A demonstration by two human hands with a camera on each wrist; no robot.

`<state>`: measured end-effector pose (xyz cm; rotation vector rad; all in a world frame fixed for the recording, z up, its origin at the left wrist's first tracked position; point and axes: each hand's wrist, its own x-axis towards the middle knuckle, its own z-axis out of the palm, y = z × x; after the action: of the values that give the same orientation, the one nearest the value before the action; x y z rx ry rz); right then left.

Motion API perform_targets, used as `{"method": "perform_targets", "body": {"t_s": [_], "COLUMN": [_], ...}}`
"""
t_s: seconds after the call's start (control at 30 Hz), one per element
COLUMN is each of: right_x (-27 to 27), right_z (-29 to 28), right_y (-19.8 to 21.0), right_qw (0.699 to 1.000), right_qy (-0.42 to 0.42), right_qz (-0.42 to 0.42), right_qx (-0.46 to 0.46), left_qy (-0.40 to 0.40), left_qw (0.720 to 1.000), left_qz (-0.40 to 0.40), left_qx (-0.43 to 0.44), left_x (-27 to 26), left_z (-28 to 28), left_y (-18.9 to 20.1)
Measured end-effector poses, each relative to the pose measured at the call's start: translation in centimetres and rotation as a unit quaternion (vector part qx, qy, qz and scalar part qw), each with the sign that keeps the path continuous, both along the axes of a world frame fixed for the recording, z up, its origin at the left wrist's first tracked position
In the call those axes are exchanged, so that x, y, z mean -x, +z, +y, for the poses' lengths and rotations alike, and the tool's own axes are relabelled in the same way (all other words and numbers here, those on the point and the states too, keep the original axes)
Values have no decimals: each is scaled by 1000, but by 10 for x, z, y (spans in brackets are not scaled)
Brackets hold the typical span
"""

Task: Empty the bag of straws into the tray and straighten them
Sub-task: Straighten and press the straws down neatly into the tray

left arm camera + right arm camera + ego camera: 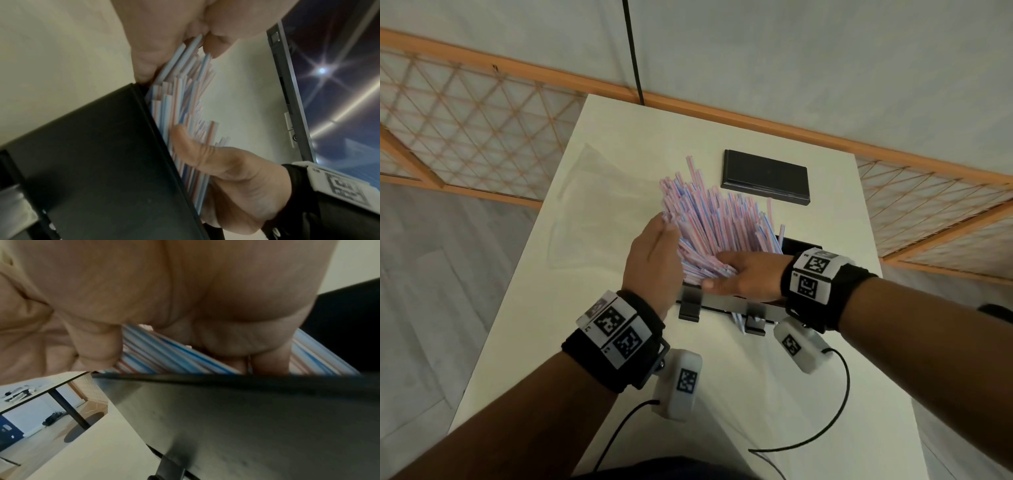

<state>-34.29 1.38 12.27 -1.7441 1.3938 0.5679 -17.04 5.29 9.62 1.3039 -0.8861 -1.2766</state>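
1. A white table (722, 394) stands on grey flooring beside a wood-framed lattice screen (465, 113); a black lid (765, 181) lies at 12 o'clock.
2. An empty clear bag (592, 205) lies at 10 o'clock.
3. Pink-and-blue striped straws (715, 222) fan unevenly out of the black tray (799, 245).
4. The left hand (650, 260) presses them flat-fingered; the right hand (743, 274) clasps the bundle.

Plain indoor room, likely office or lab – white table (722, 394), bare grey wall (791, 51), wood-framed lattice partition (465, 120), second table (41, 391) beyond.
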Motion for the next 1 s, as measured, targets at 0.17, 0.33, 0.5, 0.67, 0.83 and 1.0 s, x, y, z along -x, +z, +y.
{"method": "perform_targets", "body": {"t_s": [0.17, 0.33, 0.5, 0.67, 0.83, 1.0], "right_x": [-5, -6, -14, -9, -1, 10], "right_z": [6, 7, 10, 17, 30, 39], "right_y": [-15, -14, -17, -31, -23, -28], "right_qw": [998, 990, 977, 969, 966, 958], "right_qy": [17, -4, 26, 6, -20, -52], "right_qz": [-52, -106, -117, -96, -69, 0], "right_qx": [11, 89, 177, 226, 248, 282], "left_qy": [-4, -7, -8, 48, 34, 27], "left_qw": [998, 996, 998, 998, 997, 997], "left_qz": [-68, -80, -57, -31, -59, -69], "left_qx": [15, 25, 32, -17, -36, -31], "left_x": [3, 8, 9, 3, 5, 6], "left_z": [5, 11, 13, 11, 8, 7], "left_y": [0, 5, -4, 1, 2, -4]}}
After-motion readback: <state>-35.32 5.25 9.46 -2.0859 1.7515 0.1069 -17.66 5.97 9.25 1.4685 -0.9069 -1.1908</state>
